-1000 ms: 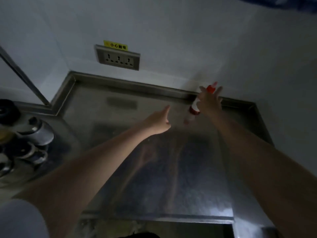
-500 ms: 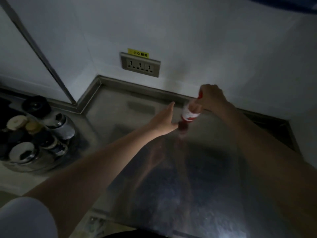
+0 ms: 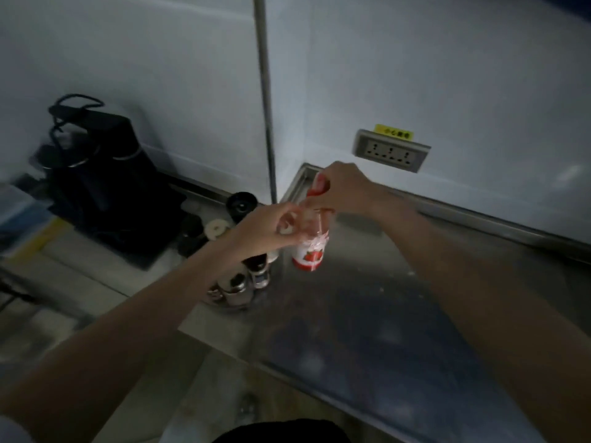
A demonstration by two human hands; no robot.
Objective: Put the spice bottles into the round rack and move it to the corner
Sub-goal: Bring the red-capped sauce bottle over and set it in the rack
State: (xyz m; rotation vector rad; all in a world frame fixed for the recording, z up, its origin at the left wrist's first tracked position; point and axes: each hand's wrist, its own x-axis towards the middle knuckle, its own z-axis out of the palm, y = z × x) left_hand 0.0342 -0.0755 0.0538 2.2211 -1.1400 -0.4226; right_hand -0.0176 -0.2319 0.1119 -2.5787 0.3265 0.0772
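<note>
A red-capped bottle (image 3: 309, 253) with a red-and-white label hangs upright over the steel counter (image 3: 367, 314). My right hand (image 3: 345, 190) grips its cap and neck from above. My left hand (image 3: 271, 228) touches the bottle's upper body from the left, fingers curled against it. The round rack (image 3: 236, 290) stands just left of the bottle, partly hidden under my left wrist. It holds several shiny-lidded and dark-lidded spice bottles (image 3: 216, 230).
A black appliance (image 3: 96, 174) with a cord stands at the back left. A vertical metal pole (image 3: 265, 97) runs up the wall behind the rack. A wall socket (image 3: 391, 154) sits above the counter's raised back edge (image 3: 479, 219).
My right hand has carried the bottle leftward from the back edge to beside the rack. My left hand has closed in on it. The view has swung left, bringing the rack and appliance in.
</note>
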